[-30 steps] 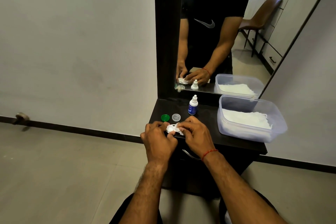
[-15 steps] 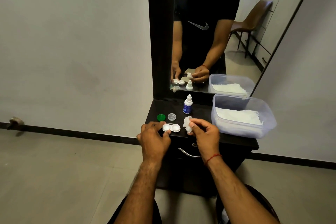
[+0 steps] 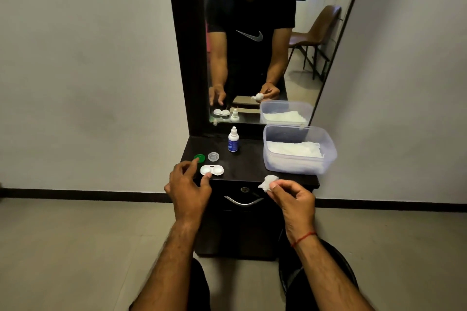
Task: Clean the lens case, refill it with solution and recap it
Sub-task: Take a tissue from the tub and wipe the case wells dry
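Observation:
The white lens case [image 3: 212,170] lies uncapped on the dark cabinet top [image 3: 247,163], near its front left. Behind the case rest its green cap [image 3: 199,157] and its clear cap [image 3: 213,156]. The small solution bottle [image 3: 233,139] stands upright further back. My left hand [image 3: 188,184] hovers open just left of the case, with the thumb tip touching the case's front edge and the forefinger near the green cap. My right hand [image 3: 293,197] pinches a crumpled white tissue [image 3: 269,182] above the cabinet's front right edge.
A clear plastic tub [image 3: 300,159] holding white tissues sits at the right of the cabinet top. A mirror [image 3: 257,40] stands behind and reflects the scene. A drawer handle [image 3: 243,201] is below the front edge. Walls flank both sides.
Both hands held the case and wiped it a second ago. The case now lies on the cabinet top, my left hand has opened, and my right hand has drawn the tissue away rightwards.

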